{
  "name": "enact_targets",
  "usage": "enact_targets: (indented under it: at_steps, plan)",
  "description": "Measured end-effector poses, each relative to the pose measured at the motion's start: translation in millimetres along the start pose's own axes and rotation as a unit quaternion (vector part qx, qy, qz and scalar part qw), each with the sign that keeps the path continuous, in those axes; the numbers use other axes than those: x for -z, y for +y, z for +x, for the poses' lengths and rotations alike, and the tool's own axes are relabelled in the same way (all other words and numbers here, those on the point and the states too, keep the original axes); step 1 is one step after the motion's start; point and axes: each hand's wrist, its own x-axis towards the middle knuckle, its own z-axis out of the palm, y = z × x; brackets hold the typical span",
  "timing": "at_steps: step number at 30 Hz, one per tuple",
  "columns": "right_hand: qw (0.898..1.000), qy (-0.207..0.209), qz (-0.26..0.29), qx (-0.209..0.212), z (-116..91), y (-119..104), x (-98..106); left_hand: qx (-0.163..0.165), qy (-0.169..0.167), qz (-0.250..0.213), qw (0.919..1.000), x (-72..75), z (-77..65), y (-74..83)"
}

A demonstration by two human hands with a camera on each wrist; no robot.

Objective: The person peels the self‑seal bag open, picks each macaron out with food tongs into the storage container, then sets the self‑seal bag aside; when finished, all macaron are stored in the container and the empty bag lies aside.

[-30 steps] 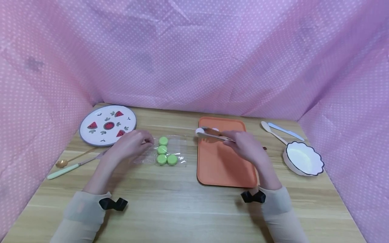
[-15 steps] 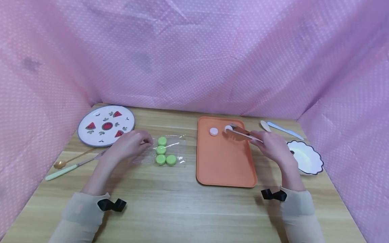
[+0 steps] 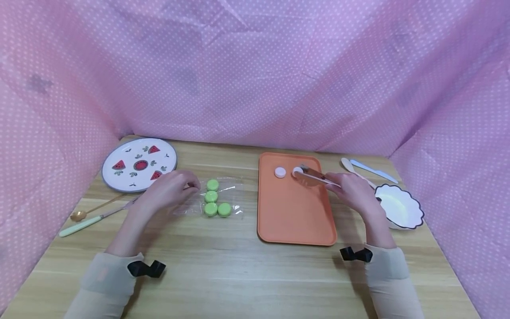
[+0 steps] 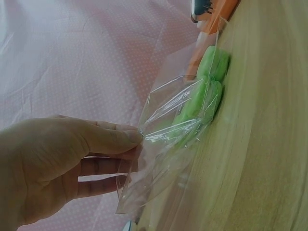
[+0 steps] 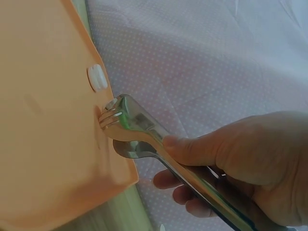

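My left hand [image 3: 169, 190] pinches the edge of a clear plastic bag [image 4: 166, 98] between thumb and fingers. Several round green macarons [image 3: 211, 196] lie in the bag on the table. Metal tongs [image 5: 180, 173], with one fork end and one spoon end, are gripped in my right hand [image 3: 354, 192]. Their tips are at a pale pink macaron [image 3: 297, 171] over the upper part of the orange tray [image 3: 295, 221]; whether it touches the tray I cannot tell. A second pale pink macaron [image 3: 280, 172] lies on the tray to its left.
A watermelon-patterned plate [image 3: 127, 153] stands back left, with a gold spoon [image 3: 78, 216] and a green-handled utensil [image 3: 81, 226] before it. At right are a scalloped white bowl [image 3: 398, 206], a pale spoon [image 3: 347, 165] and a blue knife [image 3: 372, 169]. A pink dotted cloth [image 3: 255, 79] hangs behind.
My right hand has carried the pale macaron in the tongs rightward from the tray's left edge, past the other macaron, then shifted slightly left. My left hand has stayed at the bag.
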Motion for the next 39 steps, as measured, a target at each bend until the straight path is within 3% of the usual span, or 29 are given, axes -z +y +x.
enact_targets:
  at_steps: [39]
  plan:
    - [1.000,-0.020,0.004,-0.012,0.6,-2.9,0.3,-0.005,-0.002,0.007,1.0000,0.1,-0.6,-0.9]
